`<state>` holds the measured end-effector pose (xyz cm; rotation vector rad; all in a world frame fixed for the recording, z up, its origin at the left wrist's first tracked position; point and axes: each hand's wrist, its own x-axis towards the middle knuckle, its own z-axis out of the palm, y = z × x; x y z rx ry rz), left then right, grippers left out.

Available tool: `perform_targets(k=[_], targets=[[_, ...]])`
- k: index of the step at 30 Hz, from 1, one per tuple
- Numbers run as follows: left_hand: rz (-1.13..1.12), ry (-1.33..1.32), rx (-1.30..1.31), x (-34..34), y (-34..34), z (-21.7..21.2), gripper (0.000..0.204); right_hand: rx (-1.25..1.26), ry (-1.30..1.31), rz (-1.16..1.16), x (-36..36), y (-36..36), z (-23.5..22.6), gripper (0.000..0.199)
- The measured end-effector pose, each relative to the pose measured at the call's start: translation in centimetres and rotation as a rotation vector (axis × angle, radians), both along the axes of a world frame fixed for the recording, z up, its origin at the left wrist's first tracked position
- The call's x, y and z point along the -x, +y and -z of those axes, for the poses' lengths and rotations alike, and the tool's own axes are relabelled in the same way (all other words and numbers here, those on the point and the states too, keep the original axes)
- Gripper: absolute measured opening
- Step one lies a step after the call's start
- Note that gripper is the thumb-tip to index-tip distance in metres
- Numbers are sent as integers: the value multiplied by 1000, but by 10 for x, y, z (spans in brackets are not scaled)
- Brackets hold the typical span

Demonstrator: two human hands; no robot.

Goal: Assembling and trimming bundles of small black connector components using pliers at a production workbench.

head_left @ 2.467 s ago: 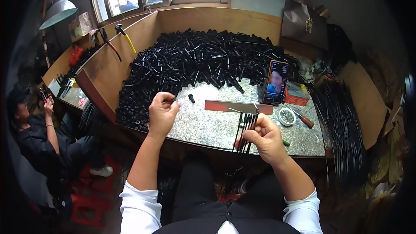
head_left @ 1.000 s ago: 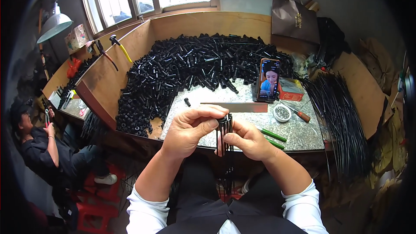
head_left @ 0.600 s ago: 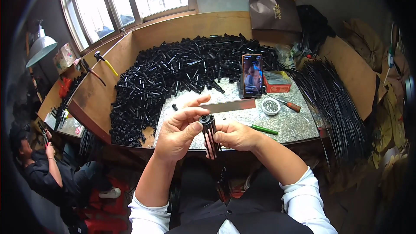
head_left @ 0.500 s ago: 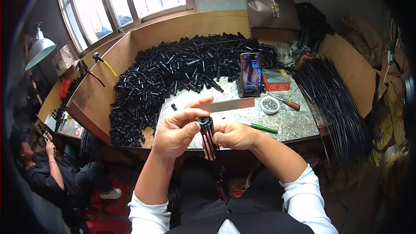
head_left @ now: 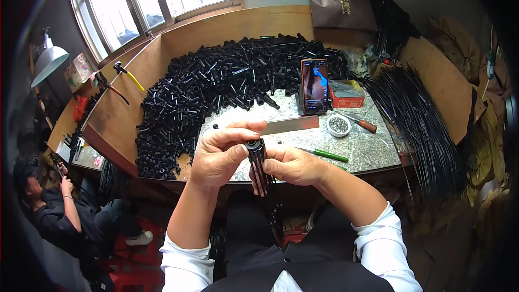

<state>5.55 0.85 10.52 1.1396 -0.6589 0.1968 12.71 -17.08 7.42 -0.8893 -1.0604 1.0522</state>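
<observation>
Between my two hands, above the near edge of the bench, hangs a black umbrella frame (head_left: 260, 170), its round hub on top and thin ribs pointing down. My left hand (head_left: 217, 156) pinches the hub between thumb and fingers. Lower down, my right hand (head_left: 292, 166) closes around the ribs, its thumb pressed against them; some of its fingers are hidden behind. Past my hands spreads a big pile of black tubular umbrella parts (head_left: 216, 84). A green-handled tool (head_left: 331, 155) lies just beyond my right hand.
On the speckled board (head_left: 373, 148) are a phone (head_left: 314, 86), a white cup of small metal bits (head_left: 338, 125), a screwdriver (head_left: 366, 125), a metal bar (head_left: 292, 124) and a red box (head_left: 347, 94). Long black ribs (head_left: 419, 124) lie right. Another person (head_left: 59, 208) sits left.
The view has shifted slightly, and the frame's hub sits a little more upright between my hands. My grip looks the same. The phone picture changed, and the other person's hands moved.
</observation>
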Motion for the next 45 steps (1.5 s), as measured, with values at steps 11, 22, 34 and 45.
perform_targets(k=[11,22,34,45], targets=[[-229,262,-41,0,1,-18,50,-82,-151,387,0,9,-7,28],[-939,64,-597,26,-15,5,28,-48,-853,829,16,28,15,16],[-1159,-170,-978,37,-6,30,26,185,-561,637,15,29,40,12],[-927,-19,-805,43,-13,28,18,110,-650,628,15,29,45,13]])
